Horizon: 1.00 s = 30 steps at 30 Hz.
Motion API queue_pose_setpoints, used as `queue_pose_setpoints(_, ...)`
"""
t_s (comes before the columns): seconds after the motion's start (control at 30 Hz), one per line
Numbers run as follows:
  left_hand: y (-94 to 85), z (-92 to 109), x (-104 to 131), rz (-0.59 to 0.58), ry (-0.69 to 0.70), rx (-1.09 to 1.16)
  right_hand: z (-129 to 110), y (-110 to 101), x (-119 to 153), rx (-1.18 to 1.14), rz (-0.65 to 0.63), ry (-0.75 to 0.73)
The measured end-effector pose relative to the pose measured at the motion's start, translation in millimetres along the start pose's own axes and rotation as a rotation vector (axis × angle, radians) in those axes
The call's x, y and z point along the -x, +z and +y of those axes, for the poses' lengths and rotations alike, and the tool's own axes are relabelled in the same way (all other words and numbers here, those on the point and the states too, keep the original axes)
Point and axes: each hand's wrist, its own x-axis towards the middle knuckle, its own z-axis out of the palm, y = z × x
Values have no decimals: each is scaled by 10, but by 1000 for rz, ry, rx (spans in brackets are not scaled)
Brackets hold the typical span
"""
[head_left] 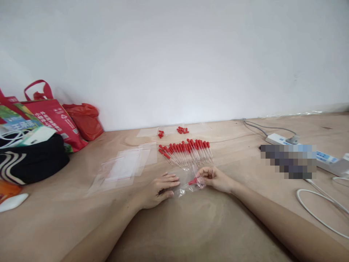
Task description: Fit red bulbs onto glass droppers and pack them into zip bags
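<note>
A clear plastic bag (183, 185) lies on the wooden table between my hands, with a red rubber piece (192, 181) at its right part. My right hand (214, 178) pinches the bag's right edge beside that red piece. With fingers apart, my left hand (162, 189) rests at the bag's left edge. Just beyond the bag, many thin clear droppers with red bulbs (188, 147) lie side by side in a row. Flat clear bags (125, 165) are spread out to the left of the droppers.
Two small piles of red caps (161, 134) (182, 130) lie near the wall. Red shopping bags (54, 118), a black bag (35, 156) and a white object (13, 202) stand at the left. A power strip (321, 156), a blurred-out object (289, 162) and cables (313, 214) are at the right.
</note>
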Motion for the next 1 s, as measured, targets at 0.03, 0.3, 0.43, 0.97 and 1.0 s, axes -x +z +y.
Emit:
queue_pose_setpoints(0.03,1,-3,1,-2,4,3,0,-13,-10,22,0,21)
queue_pose_setpoints(0.3,40,-11,3,7,41,-26,6,-85,-15,227,37,105)
queue_pose_setpoints(0.43,60,-19,0,21,60,-24,-143,-323,-185,580,305,-58)
queue_pose_setpoints(0.97,23,54,4,-67,69,-176,-408,-445,-1273,1028,729,63)
queue_pose_setpoints(1.0,26,53,4,-65,66,-176,-413,-464,-1283,989,746,59)
